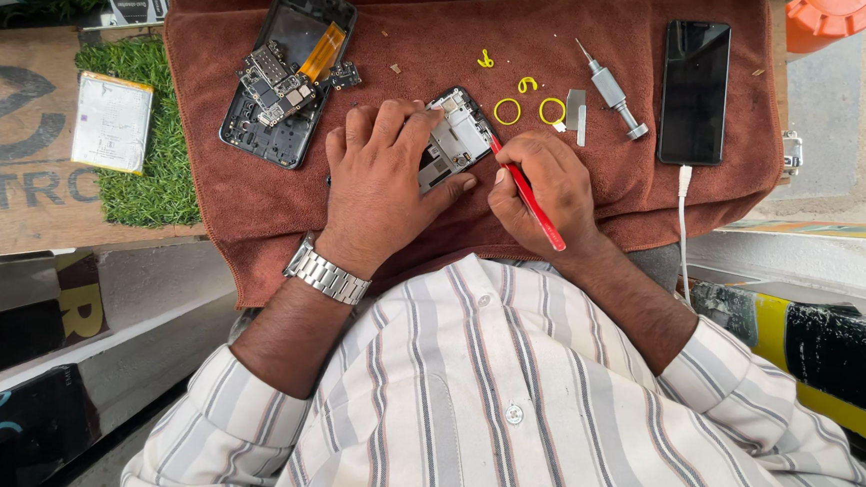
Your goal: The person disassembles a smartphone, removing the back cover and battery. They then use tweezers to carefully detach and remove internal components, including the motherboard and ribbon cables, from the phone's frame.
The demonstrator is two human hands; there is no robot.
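Note:
My left hand (382, 175), with a metal watch on the wrist, presses down on a small phone circuit board (455, 135) lying on a brown towel (446, 34). The fingers cover the board's left part. My right hand (547, 185) grips a thin red tool (528, 197) like a pen, its tip touching the board's right edge.
An opened phone frame (283, 74) with loose boards and an orange flex cable lies at the left. Yellow rings (506, 111), a silver screwdriver (613, 89) and a black phone (693, 89) with a white cable sit to the right. A flat battery (112, 122) rests on green turf.

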